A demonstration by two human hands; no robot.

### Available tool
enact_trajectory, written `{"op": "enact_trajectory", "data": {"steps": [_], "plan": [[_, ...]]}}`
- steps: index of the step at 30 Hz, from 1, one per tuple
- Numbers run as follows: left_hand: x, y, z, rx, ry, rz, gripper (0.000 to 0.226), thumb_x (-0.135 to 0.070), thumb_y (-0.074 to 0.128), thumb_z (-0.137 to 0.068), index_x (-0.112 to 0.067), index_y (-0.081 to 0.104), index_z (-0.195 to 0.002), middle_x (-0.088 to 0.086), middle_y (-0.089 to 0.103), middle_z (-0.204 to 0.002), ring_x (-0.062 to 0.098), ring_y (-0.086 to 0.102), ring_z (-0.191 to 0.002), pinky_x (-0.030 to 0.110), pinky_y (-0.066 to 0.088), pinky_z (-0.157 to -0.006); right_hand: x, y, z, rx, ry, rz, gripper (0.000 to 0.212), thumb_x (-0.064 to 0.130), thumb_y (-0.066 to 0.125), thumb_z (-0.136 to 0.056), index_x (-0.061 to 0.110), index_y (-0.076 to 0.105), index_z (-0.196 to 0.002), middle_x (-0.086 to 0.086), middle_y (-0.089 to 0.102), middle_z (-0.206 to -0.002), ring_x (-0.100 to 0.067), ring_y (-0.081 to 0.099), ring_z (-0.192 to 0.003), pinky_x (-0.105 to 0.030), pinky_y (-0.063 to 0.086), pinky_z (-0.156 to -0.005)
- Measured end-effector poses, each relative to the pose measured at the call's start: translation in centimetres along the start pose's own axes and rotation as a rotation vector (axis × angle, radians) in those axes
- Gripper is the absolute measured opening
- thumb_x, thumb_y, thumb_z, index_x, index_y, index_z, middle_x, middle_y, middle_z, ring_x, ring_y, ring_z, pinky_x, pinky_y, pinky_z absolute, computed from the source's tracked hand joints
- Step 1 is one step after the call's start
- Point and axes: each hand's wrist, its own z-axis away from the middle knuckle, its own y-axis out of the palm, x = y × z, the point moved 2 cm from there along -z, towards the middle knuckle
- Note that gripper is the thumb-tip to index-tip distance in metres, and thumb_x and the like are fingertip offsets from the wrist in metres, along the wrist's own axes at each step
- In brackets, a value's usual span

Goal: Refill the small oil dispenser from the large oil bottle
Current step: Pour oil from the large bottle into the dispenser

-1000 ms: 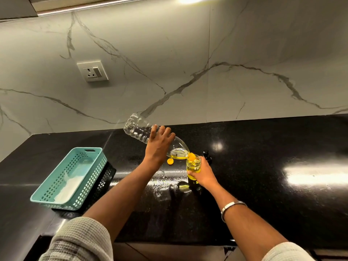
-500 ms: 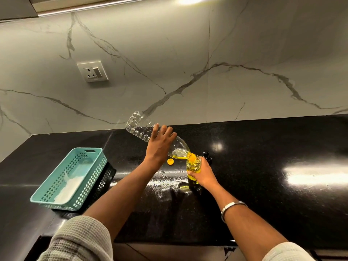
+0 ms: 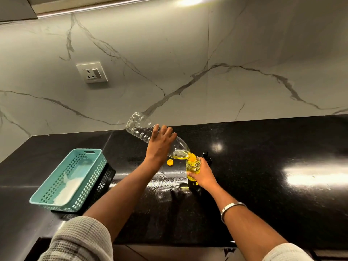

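My left hand (image 3: 160,146) grips the large clear oil bottle (image 3: 139,128), tipped with its base up to the left and its neck down to the right. A little yellow oil pools at the bottle's shoulder, and its yellow-ringed mouth rests on the rim of the small oil dispenser (image 3: 193,167). The dispenser is a clear upright jar holding yellow oil, standing on the black counter (image 3: 263,194). My right hand (image 3: 204,175) is wrapped around its right side. An orange bottle cap (image 3: 170,162) lies on the counter just left of the dispenser.
A black pump top (image 3: 206,157) stands right behind the dispenser. A teal perforated basket (image 3: 68,180) with something white inside sits at the left, over a black basket (image 3: 105,178). A wall socket (image 3: 92,72) is on the marble backsplash. The counter's front edge runs below my arms.
The large bottle's base has risen a little, so it is tipped more steeply. Less oil remains pooled at its shoulder. Both hands keep their grips.
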Motion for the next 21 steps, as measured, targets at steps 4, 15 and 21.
{"op": "enact_trajectory", "data": {"steps": [4,15,21], "plan": [[0.0,0.08,-0.03,0.001,0.001,0.005,0.057,-0.022,0.088,-0.05,-0.029,0.065,-0.102,-0.002,0.06,-0.109,0.023,0.056,-0.112,0.042,0.018,-0.109,0.09,-0.03,0.01,0.004,-0.002,-0.003,0.065,0.018,0.082,-0.073,0.019,0.045,-0.127,-0.002,0.054,-0.126,-0.02,0.052,-0.117,-0.037,0.043,-0.102],[0.0,-0.13,0.04,0.004,0.006,-0.006,0.049,-0.025,0.084,-0.058,-0.028,0.065,-0.103,-0.001,0.061,-0.111,0.023,0.057,-0.113,0.042,0.017,-0.109,0.05,0.0,0.03,0.004,-0.002,-0.005,0.065,0.019,0.082,-0.074,0.02,0.045,-0.127,-0.001,0.053,-0.128,-0.02,0.051,-0.119,-0.039,0.043,-0.103],[0.07,-0.34,0.04,-0.006,0.013,-0.02,0.043,-0.028,0.082,-0.063,-0.027,0.065,-0.102,-0.001,0.061,-0.11,0.024,0.057,-0.113,0.041,0.016,-0.109,0.13,-0.05,0.05,0.003,-0.002,0.001,0.065,0.018,0.081,-0.075,0.019,0.044,-0.128,-0.002,0.052,-0.128,-0.02,0.05,-0.12,-0.039,0.042,-0.104]]}}
